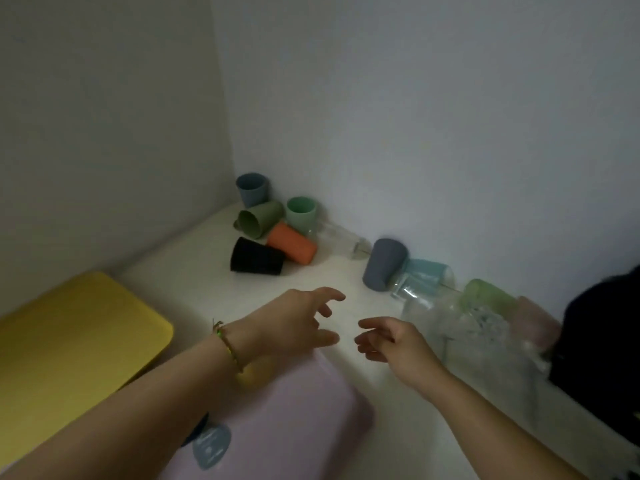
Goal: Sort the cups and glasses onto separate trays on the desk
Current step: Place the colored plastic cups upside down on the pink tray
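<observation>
Several plastic cups cluster in the far corner: a blue cup (252, 188) and a mint cup (300, 214) upright, an olive cup (259, 218), an orange cup (292, 243) and a black cup (256, 256) on their sides. A grey-blue cup (382, 263) leans by the wall. Clear and tinted glasses (420, 278) lie along the right wall, blurred. A yellow tray (69, 337) sits at left, a pink tray (294, 410) nearer me. My left hand (298, 320) and my right hand (391, 341) hover over the desk, fingers loosely spread, holding nothing.
A clear glass (341, 239) lies beside the orange cup. A dark object (602, 355) fills the right edge. A blue-grey sticker-like item (211, 445) lies on the pink tray under my left forearm. Walls close the corner at left and back.
</observation>
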